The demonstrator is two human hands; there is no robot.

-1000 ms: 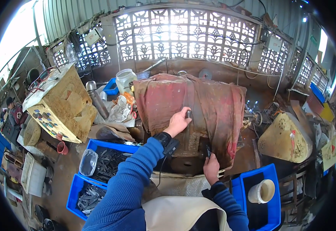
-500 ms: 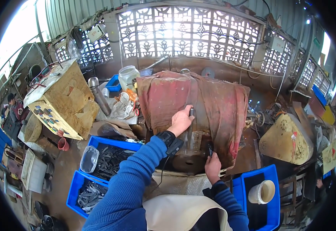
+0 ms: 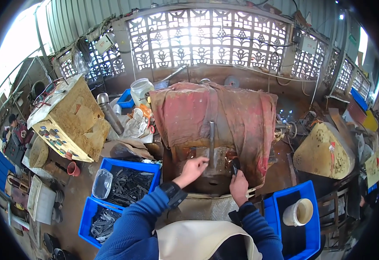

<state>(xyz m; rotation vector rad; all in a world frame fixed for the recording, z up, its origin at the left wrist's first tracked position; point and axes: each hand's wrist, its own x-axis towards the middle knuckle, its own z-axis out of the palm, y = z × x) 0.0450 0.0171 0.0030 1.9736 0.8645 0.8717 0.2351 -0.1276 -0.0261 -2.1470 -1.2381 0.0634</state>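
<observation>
So the thing in play is a small dark metal piece [image 3: 234,166] pinched in the right hand [image 3: 239,187], grip clamped on it, held just in front of the machine [image 3: 211,160] right at the foot of the upright metal lever [image 3: 211,138]. The left hand [image 3: 192,170] sits on the machine's flat plate just left of that lever, fingers curled with fingertips touching the plate; can't tell if there's anything under them. Counting: two hands, both in blue sleeves, one lever, one machine draped with one reddish stained cloth [image 3: 215,112]. Out from the machine: three blue crates total, two stacked down to its left, the upper crate [image 3: 131,178] and lower crate [image 3: 99,219] both full of dark metal parts, with one clear plastic tub [image 3: 102,183] leaning on the edge between them, and the third crate [image 3: 300,219] to the machine's right holding one white bucket [image 3: 298,212]. Further left of the machine there's one big yellowish wooden box [image 3: 70,119] and one white jug [image 3: 140,91] behind it. What's changed from a second ago: the left hand was up high gripping the lever's top, now it's dropped to the plate at the base. The right hand has hardly shifted, staying low at the machine's front.
</observation>
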